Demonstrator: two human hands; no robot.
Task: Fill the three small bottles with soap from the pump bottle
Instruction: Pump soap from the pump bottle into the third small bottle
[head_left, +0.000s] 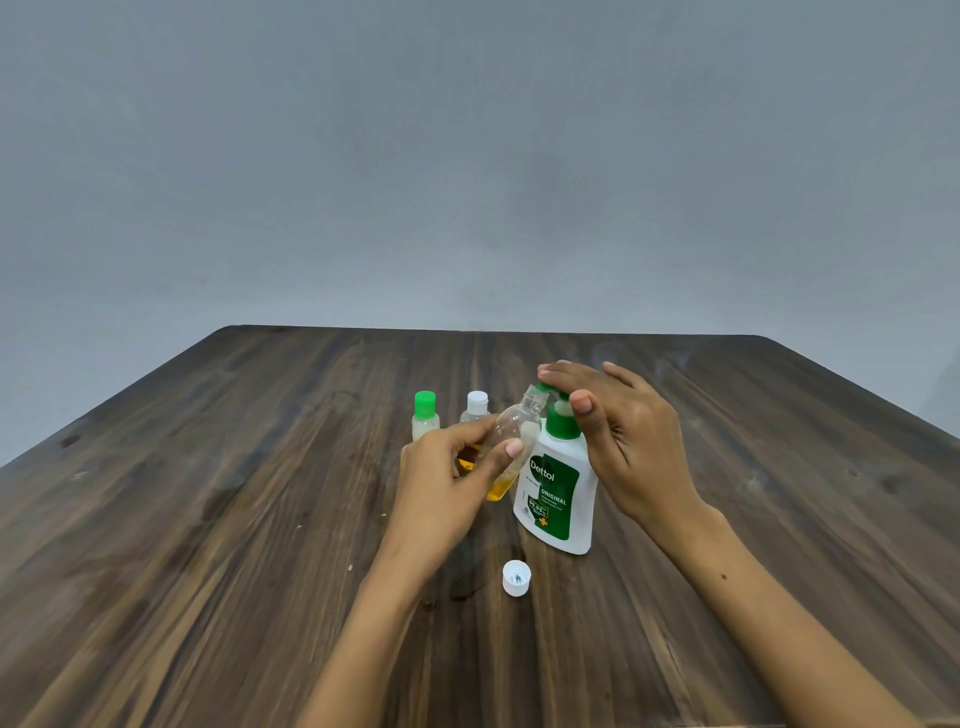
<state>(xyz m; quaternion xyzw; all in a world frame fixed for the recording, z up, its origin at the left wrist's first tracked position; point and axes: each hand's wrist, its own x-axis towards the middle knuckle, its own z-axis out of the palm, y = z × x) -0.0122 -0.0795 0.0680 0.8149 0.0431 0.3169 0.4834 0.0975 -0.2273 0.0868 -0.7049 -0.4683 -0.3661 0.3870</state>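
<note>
Centre of the desk (208, 519): the left hand (447, 488) grips an uncapped clear bottle (511, 441), tilted, its mouth at the pump bottle's (558, 493) green spout. The right hand (618, 431) lies flat-fingered on the pump head. Green-capped bottle (425, 418) and white-capped bottle (476, 408) stand at ten o'clock; loose cap (516, 577) at six.
</note>
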